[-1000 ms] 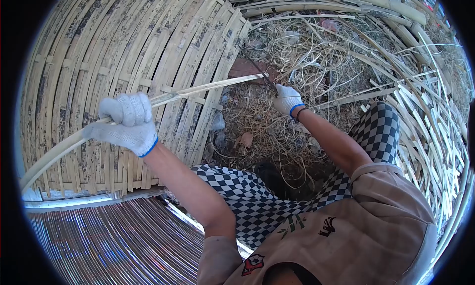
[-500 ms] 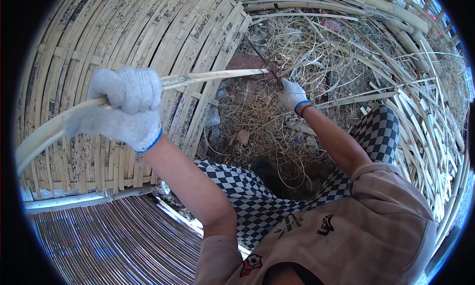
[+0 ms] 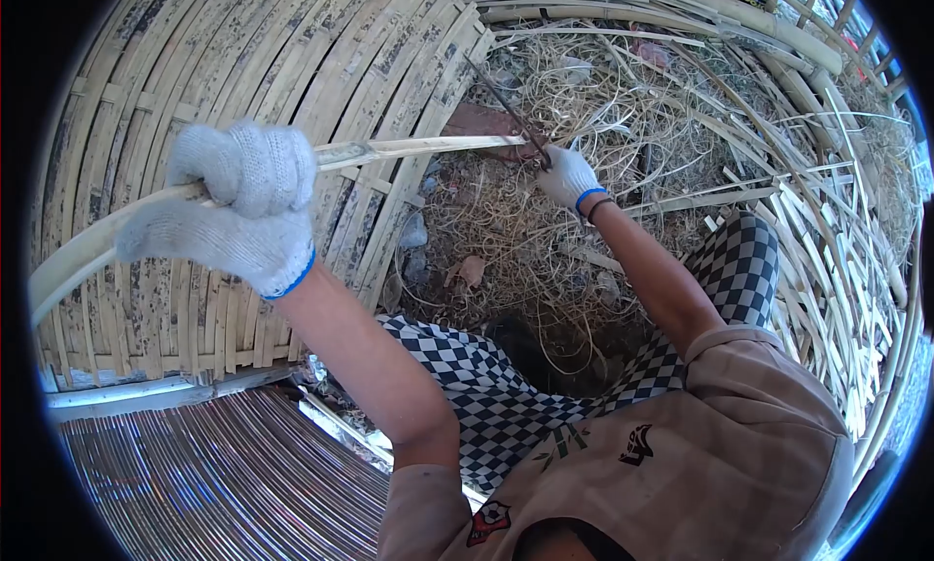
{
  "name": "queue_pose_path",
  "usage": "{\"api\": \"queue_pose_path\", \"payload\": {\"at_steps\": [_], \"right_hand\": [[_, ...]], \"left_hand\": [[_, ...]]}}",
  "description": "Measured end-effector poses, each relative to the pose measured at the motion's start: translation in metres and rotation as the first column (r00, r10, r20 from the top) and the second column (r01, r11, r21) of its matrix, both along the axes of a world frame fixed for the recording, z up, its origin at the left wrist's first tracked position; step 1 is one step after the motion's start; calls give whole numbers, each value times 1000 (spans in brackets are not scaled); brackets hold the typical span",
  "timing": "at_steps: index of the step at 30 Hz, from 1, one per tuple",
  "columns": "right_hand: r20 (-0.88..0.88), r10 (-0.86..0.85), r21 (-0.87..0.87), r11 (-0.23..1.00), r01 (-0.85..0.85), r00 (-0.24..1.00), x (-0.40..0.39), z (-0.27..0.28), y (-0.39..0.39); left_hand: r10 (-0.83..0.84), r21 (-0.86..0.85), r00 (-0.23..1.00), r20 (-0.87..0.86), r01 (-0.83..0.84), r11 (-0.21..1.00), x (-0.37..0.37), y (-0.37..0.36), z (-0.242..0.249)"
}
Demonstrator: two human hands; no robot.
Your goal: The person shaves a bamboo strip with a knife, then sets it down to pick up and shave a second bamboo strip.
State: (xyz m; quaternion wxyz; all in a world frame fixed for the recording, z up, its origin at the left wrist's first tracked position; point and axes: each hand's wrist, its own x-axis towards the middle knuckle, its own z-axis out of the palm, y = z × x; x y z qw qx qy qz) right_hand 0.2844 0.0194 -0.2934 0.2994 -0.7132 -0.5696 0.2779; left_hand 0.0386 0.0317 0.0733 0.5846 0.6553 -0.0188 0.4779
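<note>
My left hand (image 3: 243,196), in a white knitted glove with a blue cuff, is closed around a long pale bamboo strip (image 3: 418,147). The strip curves away past the hand to the left edge of the view. Its other end lies against the blade near my right hand (image 3: 569,177), gloved the same way. That hand grips a long thin dark knife (image 3: 506,104), whose blade slants up and left across the strip's end. The handle is mostly hidden in the glove. Below the crossing is a reddish-brown block or brick (image 3: 477,123) on the ground.
A woven bamboo panel (image 3: 263,65) fills the upper left. Curly bamboo shavings (image 3: 603,113) cover the ground ahead. Split bamboo strips (image 3: 817,279) are heaped at right, with bamboo poles (image 3: 662,16) along the back. A slatted dark surface (image 3: 224,473) lies at lower left.
My left hand has shifted slightly left and up with the bamboo strip. My right hand and the knife have moved slightly left, the blade still across the strip's end.
</note>
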Motion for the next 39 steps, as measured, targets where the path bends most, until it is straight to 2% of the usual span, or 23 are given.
{"api": "queue_pose_path", "payload": {"at_steps": [2, 5, 8, 11, 14, 17, 20, 21, 24, 27, 29, 32, 33, 35, 38, 39], "right_hand": [[-131, -60, 76, 995, 71, 990, -7, 38, 3], [-301, -142, 61, 984, 168, 943, -13, 24, -1], [105, 1, -214, 977, 22, 994, -7, -55, -21], [15, -14, -207, 978, 17, 1000, -3, -63, -15], [-27, -81, -86, 993, 79, 996, -3, 4, 4], [-70, -173, 146, 972, 182, 982, -7, 48, 15], [-232, -207, 195, 947, 254, 951, -15, 17, 6], [-205, -201, 102, 969, 226, 958, -14, 6, -11], [99, -76, -148, 985, 90, 992, -6, -91, -18], [-6, -16, -116, 993, 16, 1000, 3, -17, 0], [-30, -131, 28, 991, 132, 991, -2, 32, 12], [-168, -180, 231, 949, 216, 969, -6, 63, 16], [-225, -180, 265, 934, 238, 957, -8, 53, 15], [-165, -198, 107, 970, 217, 966, -15, 13, -7], [-18, -151, -67, 986, 149, 988, -6, -71, -19], [35, -128, -108, 985, 131, 991, -4, -68, -15]], "left_hand": [[22, -14, 1000, 14, -22, 1000, -1, 0, 2], [179, -86, 984, 9, -178, 980, 4, -8, 4], [212, -99, 977, -4, -211, 972, 3, -11, 3], [197, -80, 980, -11, -198, 977, 4, -11, 4], [140, -127, 989, 50, -133, 983, 2, -6, 1], [178, -98, 984, 11, -176, 979, -1, -6, 3], [139, -89, 990, -2, -138, 986, 2, -6, 5], [166, -88, 986, -11, -166, 982, 4, -7, 5], [200, -86, 979, -25, -202, 976, 9, -11, 5], [173, -89, 984, -29, -175, 981, 2, -8, 3], [185, -76, 983, -10, -186, 980, -1, -5, 2], [230, -70, 973, -26, -231, 970, -3, -5, 4], [225, -69, 974, -31, -227, 972, -2, -4, 5], [218, -67, 975, -41, -220, 973, 2, -7, 5], [322, -24, 942, -97, -326, 945, 7, -16, 10], [242, -44, 967, -72, -246, 968, 9, -12, 11]]}}
